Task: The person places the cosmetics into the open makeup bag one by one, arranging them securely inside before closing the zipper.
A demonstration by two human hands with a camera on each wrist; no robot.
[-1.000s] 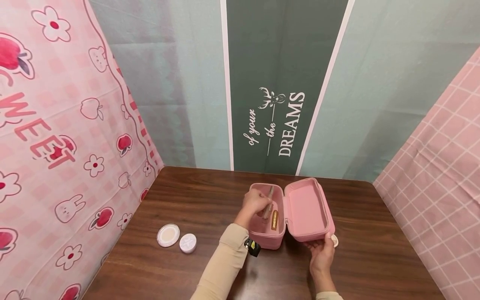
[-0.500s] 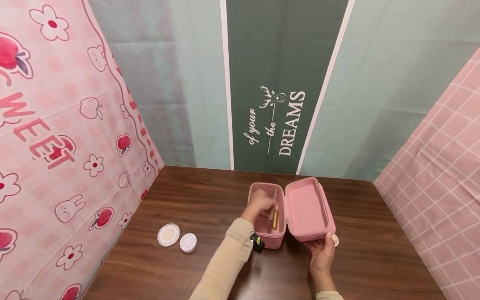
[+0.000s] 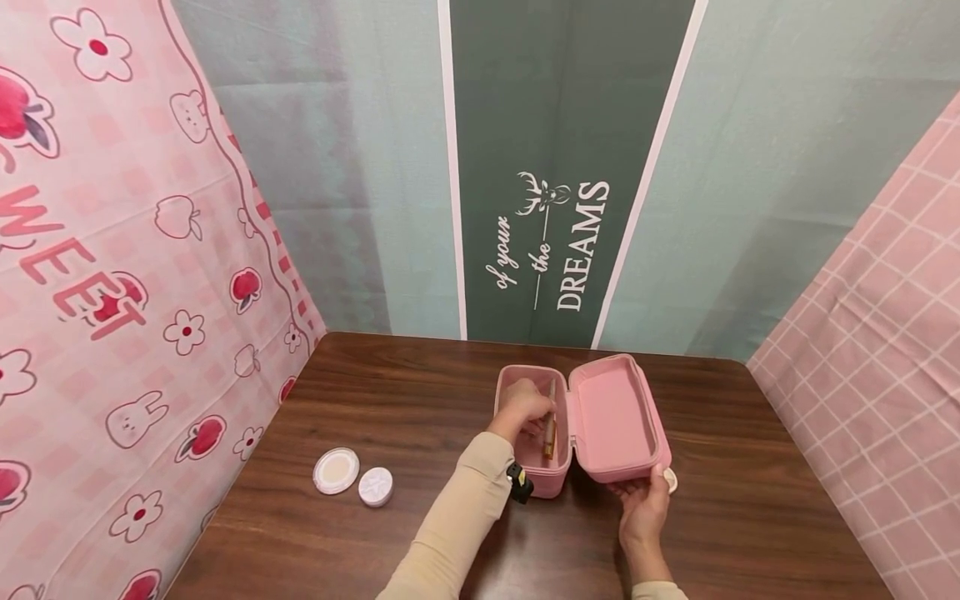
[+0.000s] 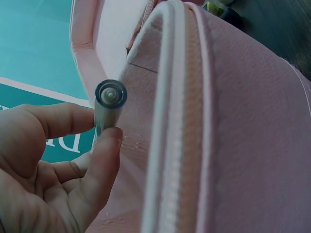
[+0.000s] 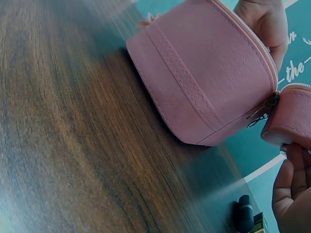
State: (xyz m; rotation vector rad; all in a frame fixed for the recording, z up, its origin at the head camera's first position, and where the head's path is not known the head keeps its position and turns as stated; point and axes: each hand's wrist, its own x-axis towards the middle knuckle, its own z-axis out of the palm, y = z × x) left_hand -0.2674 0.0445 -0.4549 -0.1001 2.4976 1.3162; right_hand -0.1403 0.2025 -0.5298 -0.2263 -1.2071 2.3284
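Note:
A pink zippered cosmetic case (image 3: 543,483) stands on the table, its lid (image 3: 618,421) swung out to the right. My left hand (image 3: 525,404) reaches inside the case. In the left wrist view, the thumb and fingers of that hand pinch a slim clear tube (image 4: 107,111), its round end facing the camera. A gold tube (image 3: 550,450) lies in the case beneath it, partly covered. My right hand (image 3: 642,508) holds the lid by its near right corner, fingers tucked under it. Most of the case's inside behind the left hand is hidden.
To the left on the wooden table (image 3: 420,400) lie an opened white compact (image 3: 337,471) and a round white lidded jar (image 3: 376,486). A small pale round item (image 3: 671,480) shows beside the lid's corner. The right wrist view shows a black-capped tube (image 5: 244,213).
My left hand has moved slightly right and deeper into the case with the clear tube, bringing it over the gold tube. The right hand and the lid have stayed in place.

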